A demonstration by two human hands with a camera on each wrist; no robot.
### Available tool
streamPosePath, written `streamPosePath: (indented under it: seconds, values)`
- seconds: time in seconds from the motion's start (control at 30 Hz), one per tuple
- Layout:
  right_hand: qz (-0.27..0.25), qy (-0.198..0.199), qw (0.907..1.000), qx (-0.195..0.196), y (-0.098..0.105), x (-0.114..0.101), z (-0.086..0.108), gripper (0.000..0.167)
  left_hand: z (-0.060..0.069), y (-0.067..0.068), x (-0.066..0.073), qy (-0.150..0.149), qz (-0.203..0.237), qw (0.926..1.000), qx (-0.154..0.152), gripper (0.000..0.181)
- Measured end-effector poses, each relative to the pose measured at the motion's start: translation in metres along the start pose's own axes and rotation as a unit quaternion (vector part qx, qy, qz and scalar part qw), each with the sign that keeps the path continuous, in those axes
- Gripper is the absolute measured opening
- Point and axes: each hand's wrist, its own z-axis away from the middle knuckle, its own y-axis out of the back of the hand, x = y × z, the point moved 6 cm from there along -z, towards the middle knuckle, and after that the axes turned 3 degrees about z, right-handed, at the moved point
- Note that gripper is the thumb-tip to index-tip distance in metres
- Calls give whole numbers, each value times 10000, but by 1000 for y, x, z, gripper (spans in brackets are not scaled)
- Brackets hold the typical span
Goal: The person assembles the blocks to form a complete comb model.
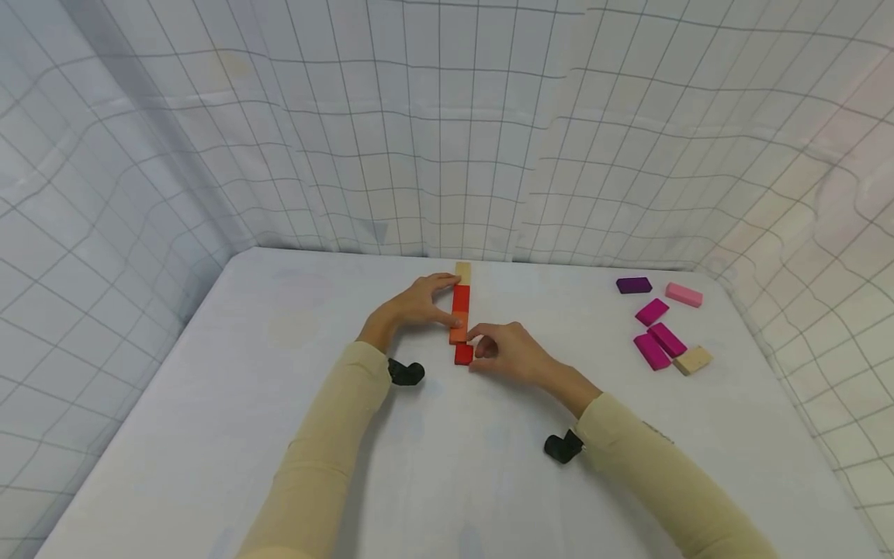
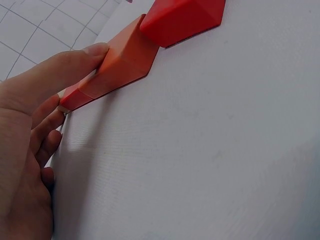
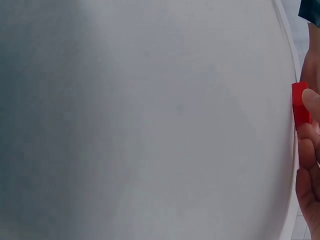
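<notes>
A row of small rectangular blocks runs toward me in the head view: a tan block [image 1: 463, 271] at the far end, a red block [image 1: 461, 297], then an orange block [image 1: 458, 336]. My left hand [image 1: 417, 303] lies along the row's left side, its thumb touching the orange block [image 2: 117, 62] and its index fingertip by the tan one. At the near end is another red block [image 1: 464, 355], slightly offset to the right. My right hand [image 1: 515, 353] pinches this red block [image 3: 300, 105] between thumb and fingers.
On the right of the white table [image 1: 279, 435] lie a dark purple block [image 1: 634, 286], a pink block [image 1: 684, 295], several magenta blocks [image 1: 653, 312] and a tan block [image 1: 693, 361]. A white grid-patterned curtain [image 1: 447, 140] surrounds the table's back and sides.
</notes>
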Motion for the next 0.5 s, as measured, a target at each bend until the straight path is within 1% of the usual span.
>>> streamPosePath:
  seconds: [0.13, 0.2, 0.37, 0.5]
  values:
    - [102, 370, 9992, -90, -1, -4, 0, 33, 0, 2, -1, 17, -3, 10000, 42, 95]
    - [166, 479, 9987, -105, -1, -4, -2, 30, 0, 1, -1, 42, 22, 10000, 10, 95]
    - [178, 435, 9988, -97, -2, -4, -4, 28, 0, -1, -1, 82, 61, 9999, -73, 96]
    - [135, 390, 9991, -81, -3, -6, -6, 28, -1, -1, -1, 47, 53, 10000, -34, 95]
